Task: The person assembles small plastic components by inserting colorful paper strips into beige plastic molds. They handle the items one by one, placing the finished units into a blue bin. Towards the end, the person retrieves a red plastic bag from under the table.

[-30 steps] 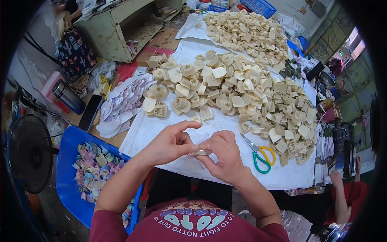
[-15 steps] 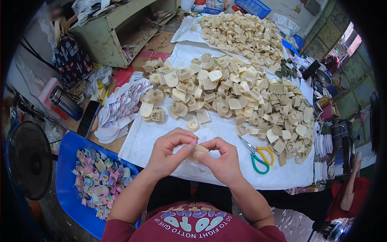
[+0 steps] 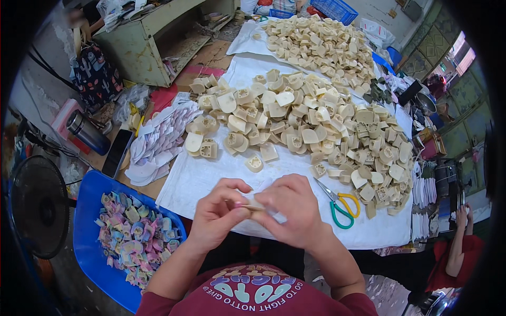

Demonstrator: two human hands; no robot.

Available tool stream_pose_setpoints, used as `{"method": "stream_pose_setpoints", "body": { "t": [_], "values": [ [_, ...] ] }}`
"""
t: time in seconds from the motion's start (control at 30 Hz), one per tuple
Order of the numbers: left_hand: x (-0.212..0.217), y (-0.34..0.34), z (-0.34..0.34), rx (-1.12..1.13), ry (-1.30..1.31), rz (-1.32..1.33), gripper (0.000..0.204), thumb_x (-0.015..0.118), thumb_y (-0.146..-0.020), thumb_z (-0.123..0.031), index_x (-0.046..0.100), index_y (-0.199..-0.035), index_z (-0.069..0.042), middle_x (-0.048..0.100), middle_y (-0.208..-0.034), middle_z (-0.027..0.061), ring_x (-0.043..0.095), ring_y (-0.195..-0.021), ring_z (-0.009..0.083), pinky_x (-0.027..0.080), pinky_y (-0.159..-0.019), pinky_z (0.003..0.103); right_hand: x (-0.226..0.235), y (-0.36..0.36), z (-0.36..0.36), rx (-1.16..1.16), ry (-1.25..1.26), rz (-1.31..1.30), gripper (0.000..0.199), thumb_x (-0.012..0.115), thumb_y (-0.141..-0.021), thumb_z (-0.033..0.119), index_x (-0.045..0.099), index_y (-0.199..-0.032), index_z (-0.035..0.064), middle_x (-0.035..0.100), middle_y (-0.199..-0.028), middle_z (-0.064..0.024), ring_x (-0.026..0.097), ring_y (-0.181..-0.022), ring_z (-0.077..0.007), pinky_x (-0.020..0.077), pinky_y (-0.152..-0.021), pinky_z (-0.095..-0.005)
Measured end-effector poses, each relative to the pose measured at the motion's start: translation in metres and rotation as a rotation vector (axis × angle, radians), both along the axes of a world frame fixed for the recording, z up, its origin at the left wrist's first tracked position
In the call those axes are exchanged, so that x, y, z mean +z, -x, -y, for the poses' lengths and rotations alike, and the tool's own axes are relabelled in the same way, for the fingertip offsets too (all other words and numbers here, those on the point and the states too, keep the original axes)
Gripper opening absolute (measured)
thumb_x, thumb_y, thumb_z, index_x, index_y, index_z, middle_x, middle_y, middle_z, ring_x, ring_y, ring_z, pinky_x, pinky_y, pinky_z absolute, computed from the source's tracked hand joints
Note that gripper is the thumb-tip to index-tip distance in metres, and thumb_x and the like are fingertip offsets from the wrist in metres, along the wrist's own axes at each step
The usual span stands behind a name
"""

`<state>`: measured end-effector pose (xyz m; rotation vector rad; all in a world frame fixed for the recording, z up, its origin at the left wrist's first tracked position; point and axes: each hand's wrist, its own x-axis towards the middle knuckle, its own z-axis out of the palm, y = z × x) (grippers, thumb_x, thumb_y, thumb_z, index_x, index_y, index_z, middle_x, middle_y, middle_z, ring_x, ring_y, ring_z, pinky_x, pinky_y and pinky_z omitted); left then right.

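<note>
Pinching a small cream-coloured piece (image 3: 256, 206) between them, the left hand (image 3: 219, 213) and right hand (image 3: 292, 210) meet just above the near edge of the white sheet (image 3: 211, 174), both clenched on it with fingertips, seemingly so it can be worked close to the eyes. Just right of the grip lie scissors with green and yellow handles (image 3: 340, 206), within easy reach. Down to its left sits a blue tray (image 3: 89, 231) of pastel-coloured pieces. Beyond the grip spreads the heap of cream pieces (image 3: 305, 121), with a stack of pale flat cutouts (image 3: 158, 142) farther left. Compared with half a second ago, the hands sit slightly lower and nearer the body, the pinch unchanged.
</note>
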<state>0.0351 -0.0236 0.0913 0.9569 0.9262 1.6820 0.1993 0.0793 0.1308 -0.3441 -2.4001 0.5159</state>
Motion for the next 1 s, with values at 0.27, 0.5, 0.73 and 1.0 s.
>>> {"method": "stream_pose_setpoints", "body": {
  "t": [0.27,0.5,0.73,1.0],
  "values": [
    [0.009,0.001,0.005,0.151,-0.405,-0.523,0.026,0.068,-0.079,0.008,0.058,-0.099,-0.005,0.043,-0.128,0.0232,0.065,-0.100,0.0314,0.056,-0.082,0.035,-0.029,-0.011,0.021,0.116,1.423,-0.521,0.056,0.071,-0.086,0.021,0.050,-0.132,-0.0039,0.052,-0.134,-0.0191,0.057,-0.115,-0.0216,0.0441,-0.097,-0.0353],
    [0.010,-0.007,0.000,0.257,-0.427,-0.806,0.034,0.063,-0.073,0.017,0.059,-0.100,-0.004,0.049,-0.115,0.0207,0.063,-0.096,0.0285,0.057,-0.083,0.037,-0.009,-0.013,0.030,0.003,1.464,-0.500,0.024,0.061,-0.093,0.010,0.066,-0.109,-0.0068,0.067,-0.111,-0.0185,0.064,-0.101,-0.0188,0.0467,-0.093,-0.0298],
    [-0.005,-0.019,-0.011,0.386,-0.309,-0.797,0.027,0.064,-0.071,0.014,0.061,-0.094,-0.001,0.056,-0.107,0.0200,0.063,-0.090,0.0289,0.055,-0.072,0.032,-0.007,0.002,0.040,-0.243,0.624,-0.215,0.029,0.067,-0.086,0.004,0.064,-0.114,-0.0031,0.069,-0.106,-0.0185,0.066,-0.096,-0.0182,0.0528,-0.080,-0.0277],
    [-0.005,-0.022,-0.014,0.319,-0.167,-0.652,0.026,0.062,-0.076,0.012,0.059,-0.098,-0.003,0.054,-0.111,0.0188,0.063,-0.094,0.0256,0.055,-0.073,0.030,-0.029,0.005,0.023,-0.180,0.374,-0.357,0.026,0.074,-0.076,0.001,0.063,-0.100,0.0014,0.064,-0.105,-0.0158,0.065,-0.091,-0.0243,0.0517,-0.079,-0.0302]
  ]
}}
